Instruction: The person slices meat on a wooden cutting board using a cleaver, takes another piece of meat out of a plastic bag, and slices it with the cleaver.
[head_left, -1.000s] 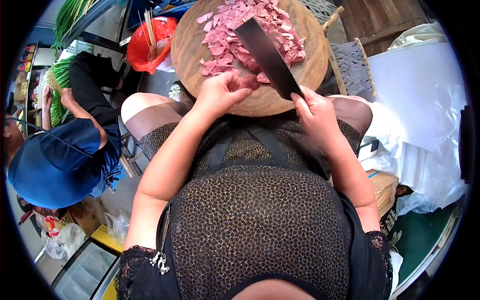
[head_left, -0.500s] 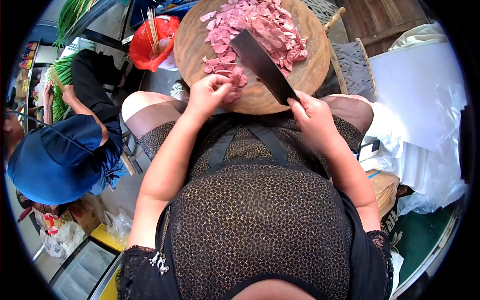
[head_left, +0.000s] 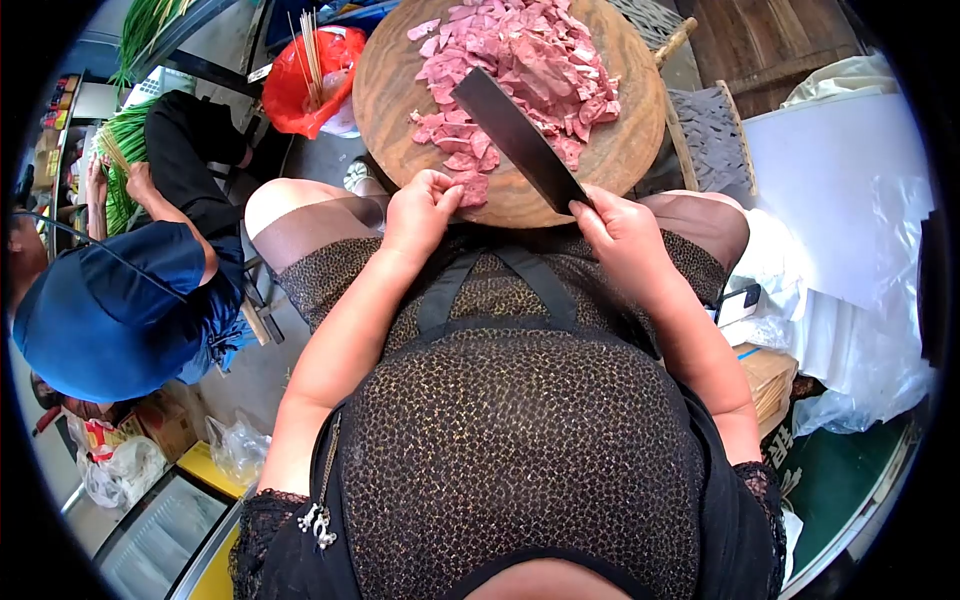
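My right hand (head_left: 622,232) is closed on the handle end of a dark cleaver (head_left: 518,140), whose blade slants up to the left over the round wooden board (head_left: 395,115). Many slices of pink meat (head_left: 525,60) lie heaped on the board. Near the board's front edge, the fingers of my left hand (head_left: 420,215) pinch the edge of a meat slice (head_left: 470,188). Other slices lie just above that one, left of the blade.
A red bag (head_left: 290,90) with thin sticks (head_left: 312,65) stands left of the board. A person in blue (head_left: 110,310) sits at the left, near long green stalks (head_left: 125,140). A woven chair (head_left: 708,135) and a white sheet (head_left: 830,190) are at the right.
My left hand has moved left and slightly down, bringing a meat slice toward the board's front edge. The cleaver has shifted slightly left and down in my right hand.
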